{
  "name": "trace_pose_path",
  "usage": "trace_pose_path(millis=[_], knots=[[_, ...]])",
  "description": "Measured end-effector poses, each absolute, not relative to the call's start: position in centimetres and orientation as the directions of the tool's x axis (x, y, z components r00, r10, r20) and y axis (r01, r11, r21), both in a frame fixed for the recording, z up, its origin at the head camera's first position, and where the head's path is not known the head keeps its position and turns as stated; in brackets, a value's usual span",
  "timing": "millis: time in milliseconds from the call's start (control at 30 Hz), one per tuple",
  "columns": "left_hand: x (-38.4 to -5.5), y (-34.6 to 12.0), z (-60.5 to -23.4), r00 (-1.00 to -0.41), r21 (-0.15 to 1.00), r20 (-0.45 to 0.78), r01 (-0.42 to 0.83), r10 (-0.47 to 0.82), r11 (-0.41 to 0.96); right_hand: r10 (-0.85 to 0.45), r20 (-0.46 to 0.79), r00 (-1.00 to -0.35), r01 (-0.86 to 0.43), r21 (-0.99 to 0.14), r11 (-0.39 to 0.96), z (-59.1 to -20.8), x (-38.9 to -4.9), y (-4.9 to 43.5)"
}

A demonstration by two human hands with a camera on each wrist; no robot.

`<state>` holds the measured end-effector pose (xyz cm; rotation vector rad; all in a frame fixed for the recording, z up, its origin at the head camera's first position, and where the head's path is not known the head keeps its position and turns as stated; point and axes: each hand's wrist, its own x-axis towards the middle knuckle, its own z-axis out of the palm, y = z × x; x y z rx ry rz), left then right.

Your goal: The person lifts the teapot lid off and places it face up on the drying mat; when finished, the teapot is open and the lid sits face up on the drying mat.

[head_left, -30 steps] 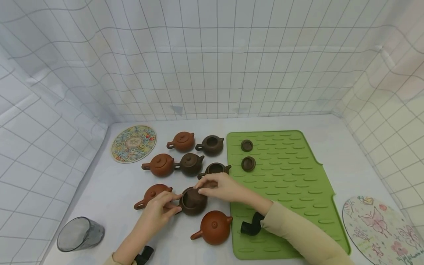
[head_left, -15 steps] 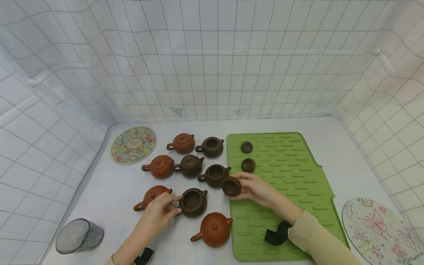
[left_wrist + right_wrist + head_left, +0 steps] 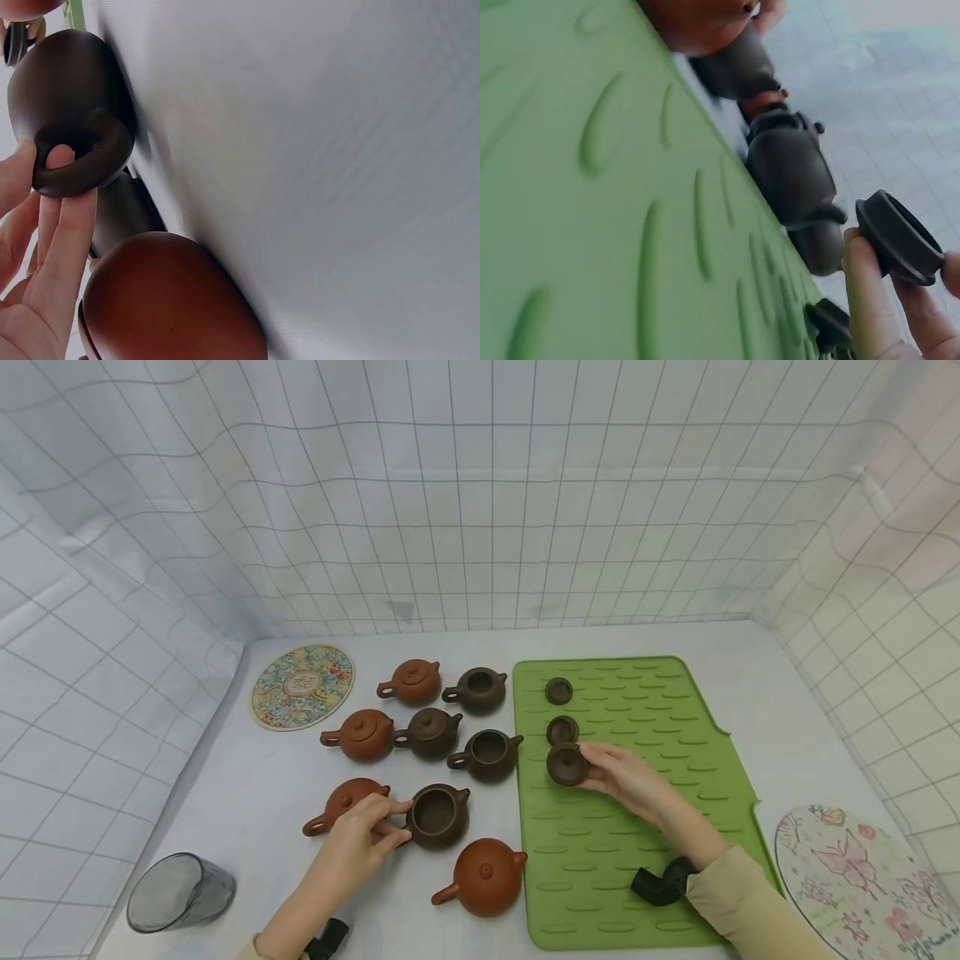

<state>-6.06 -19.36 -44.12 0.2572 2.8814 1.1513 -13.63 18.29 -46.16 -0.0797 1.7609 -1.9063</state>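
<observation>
My left hand (image 3: 360, 843) holds a lidless dark brown teapot (image 3: 437, 817) by its handle. In the left wrist view, a fingertip pokes through the handle loop (image 3: 105, 161). My right hand (image 3: 630, 781) pinches a dark round teapot lid (image 3: 567, 764) by its edge, over the green mat (image 3: 645, 902). Just beyond it, another dark lid (image 3: 562, 729) lies on the mat, partly hidden by the held one, and a smaller lid (image 3: 558, 691) sits farther back. A reddish teapot (image 3: 348, 799) is partly covered by my left hand.
A lidded reddish teapot (image 3: 487, 877) stands in front. Two open dark teapots (image 3: 489, 754) and several lidded ones stand farther back. A grey glass (image 3: 180, 893) lies on its side at left. Patterned round mats lie at back left (image 3: 302, 687) and front right (image 3: 862, 877).
My right hand has lifted the lid off the dark teapot and carried it right, over the green mat beside the other lids. My left hand has stayed at the teapot's handle.
</observation>
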Motion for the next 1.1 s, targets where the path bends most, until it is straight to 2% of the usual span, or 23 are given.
trace_pose_path(millis=[233, 633, 1100], knots=[[-6.08, -19.37, -43.97, -0.987, 0.693, 0.021, 0.130, 0.160, 0.709, -0.298, -0.357, -0.885, 0.295, -0.926, 0.234, -46.54, -13.30, 18.76], [-6.15, -19.35, -43.99, -0.986, 0.683, 0.018, 0.132, 0.165, 0.718, -0.129, -0.286, -0.949, 0.182, -0.837, 0.516, -46.45, -13.11, 18.44], [-6.18, -19.39, -44.06, -0.986, 0.647, -0.011, 0.119, 0.166, 0.753, -0.131, -0.183, -0.974, 0.074, -0.810, 0.582, -46.86, -13.37, 18.74]])
